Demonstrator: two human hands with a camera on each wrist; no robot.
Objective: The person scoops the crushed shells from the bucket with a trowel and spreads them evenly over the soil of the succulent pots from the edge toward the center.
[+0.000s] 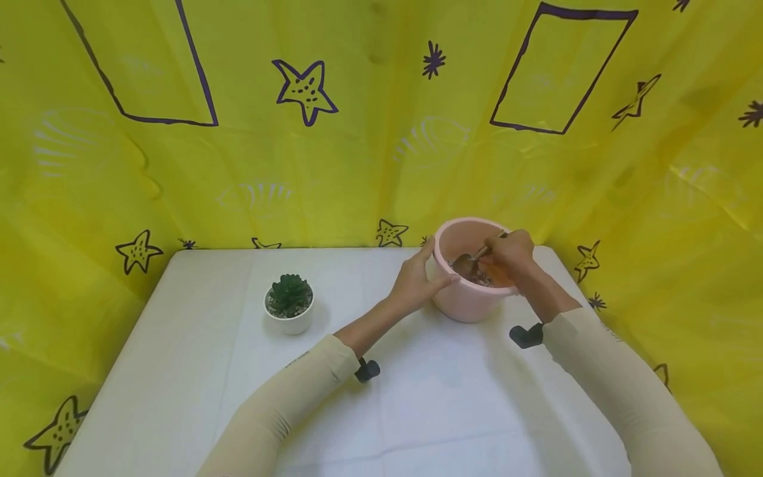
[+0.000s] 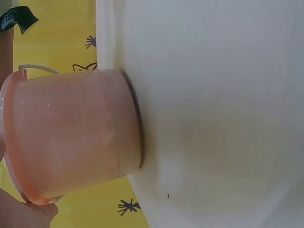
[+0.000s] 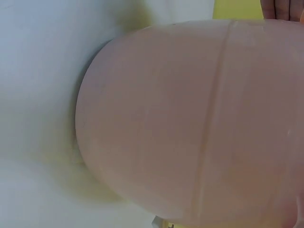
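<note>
A pink plastic bucket [image 1: 467,306] stands upright at the back right of the white table. My left hand [image 1: 413,281] grips its left side, the thumb at the rim and the other fingers spread along the outer wall. Inside the bucket, my right hand [image 1: 511,254] holds a metal spoon [image 1: 465,266] by its handle, bowl down over loose gravel-like bits [image 1: 481,275]. Something orange lies beside these bits, partly covered by the hand. The left wrist view shows the bucket [image 2: 71,133] sideways with its thin handle; its wall [image 3: 190,123] fills most of the right wrist view.
A small white pot [image 1: 292,324] with a green succulent [image 1: 290,295] and pebbles stands left of the bucket. Behind the table [image 1: 381,411] hangs a yellow curtain [image 1: 346,165] with starfish drawings, close to the bucket's far side. Dark wrist cameras [image 1: 527,336] sit under the sleeves.
</note>
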